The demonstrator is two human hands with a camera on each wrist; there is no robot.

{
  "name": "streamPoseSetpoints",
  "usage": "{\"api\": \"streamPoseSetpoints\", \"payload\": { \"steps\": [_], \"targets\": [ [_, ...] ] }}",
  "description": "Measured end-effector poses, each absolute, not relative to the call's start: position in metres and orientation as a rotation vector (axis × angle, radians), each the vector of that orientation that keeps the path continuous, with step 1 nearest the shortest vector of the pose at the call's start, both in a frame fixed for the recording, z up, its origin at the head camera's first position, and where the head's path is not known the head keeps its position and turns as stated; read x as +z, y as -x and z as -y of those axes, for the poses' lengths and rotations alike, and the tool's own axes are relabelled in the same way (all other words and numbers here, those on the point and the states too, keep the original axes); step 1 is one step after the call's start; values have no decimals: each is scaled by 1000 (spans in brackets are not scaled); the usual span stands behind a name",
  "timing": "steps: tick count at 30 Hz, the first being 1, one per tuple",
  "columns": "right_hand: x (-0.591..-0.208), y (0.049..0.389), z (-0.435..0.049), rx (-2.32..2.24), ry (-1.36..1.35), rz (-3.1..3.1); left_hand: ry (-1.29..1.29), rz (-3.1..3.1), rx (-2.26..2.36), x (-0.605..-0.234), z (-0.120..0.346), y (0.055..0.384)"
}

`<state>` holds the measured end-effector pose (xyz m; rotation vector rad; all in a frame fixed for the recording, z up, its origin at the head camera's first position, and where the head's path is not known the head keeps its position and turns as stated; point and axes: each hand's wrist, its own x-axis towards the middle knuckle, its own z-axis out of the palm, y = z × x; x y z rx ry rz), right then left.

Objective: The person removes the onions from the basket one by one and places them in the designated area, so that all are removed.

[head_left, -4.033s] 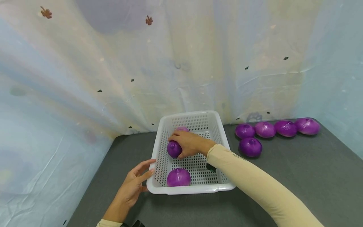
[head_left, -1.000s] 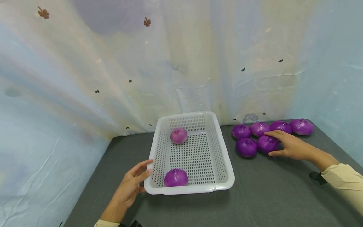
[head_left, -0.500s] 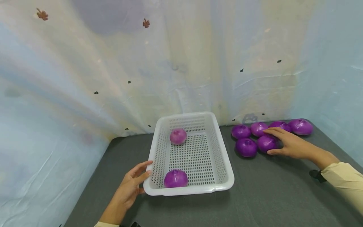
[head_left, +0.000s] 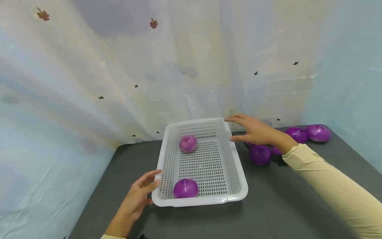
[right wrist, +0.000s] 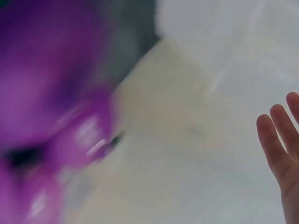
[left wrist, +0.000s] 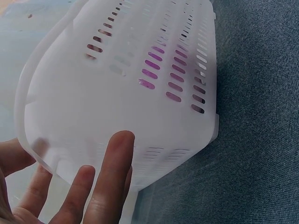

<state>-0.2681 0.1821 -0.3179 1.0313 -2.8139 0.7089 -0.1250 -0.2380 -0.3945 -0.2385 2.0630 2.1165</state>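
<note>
A white perforated plastic basket [head_left: 206, 200] stands on the dark grey table, with one purple onion [head_left: 188, 143] near its back left and another onion [head_left: 185, 188] at its front left. My left hand [head_left: 135, 199] holds the basket's left rim, thumb and fingers on either side of the wall; the left wrist view shows the fingertips [left wrist: 120, 144] against the outside. Over the basket's back right rim, my right hand [head_left: 253, 131] reaches with fingers spread and nothing in it. Its straight fingers [right wrist: 267, 135] also appear in the right wrist view, which is blurred.
Several purple onions sit to the right of the basket, among them a dark onion [head_left: 260, 155], another [head_left: 297, 134] and a far right onion [head_left: 318, 133]. My right forearm partly covers the group. A pale patterned curtain [head_left: 191, 73] hangs behind the table.
My right hand set one onion beside the group on the right, let go, and moved left to the basket's right rim. The left hand stays at the basket.
</note>
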Motion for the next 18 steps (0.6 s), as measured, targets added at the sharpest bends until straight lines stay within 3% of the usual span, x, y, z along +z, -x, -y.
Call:
{"api": "streamPoseSetpoints", "payload": {
  "steps": [8,18],
  "targets": [
    [-298,283,-103,918,-1189,2767,245,-2038,2132,-395,236,124],
    [-331,320,-47,1253,-1150,2814,230,-2051,2101,-394,242,121]
  ]
}}
